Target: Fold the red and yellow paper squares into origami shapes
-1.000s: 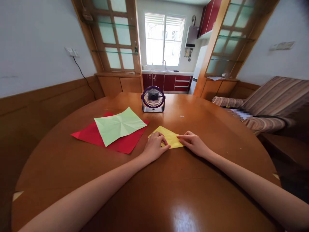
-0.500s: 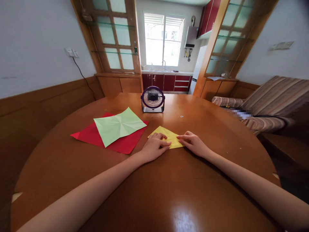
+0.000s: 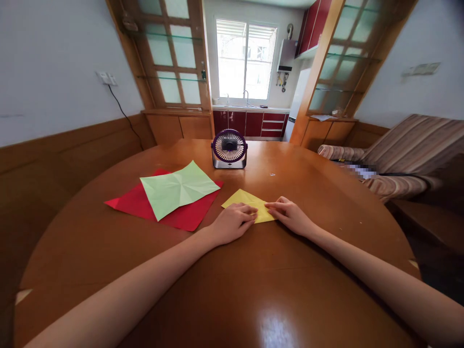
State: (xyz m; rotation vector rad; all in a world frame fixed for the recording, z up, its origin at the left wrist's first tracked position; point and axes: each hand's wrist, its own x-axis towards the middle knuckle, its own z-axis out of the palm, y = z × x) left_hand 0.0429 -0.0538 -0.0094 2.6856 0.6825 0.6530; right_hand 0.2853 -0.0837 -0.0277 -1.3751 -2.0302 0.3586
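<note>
I see my left hand [image 3: 232,223] lying palm down on the near left part of the folded yellow paper [image 3: 250,204], fingers loosely curled and pressing it flat rather than gripping it. My right hand [image 3: 290,216] rests on the paper's near right corner, fingers stretched toward the left ones, fingertips nearly meeting; it pins the sheet and clasps nothing. The yellow paper lies flat on the round wooden table [image 3: 224,295], roughly at its middle. To the left, well apart from my hands, a creased light green sheet [image 3: 179,187] lies on top of a red sheet [image 3: 141,203]. Beyond the yellow paper stands a small purple desk fan [image 3: 229,148], upright. Nothing lies between my hands and the paper.
</note>
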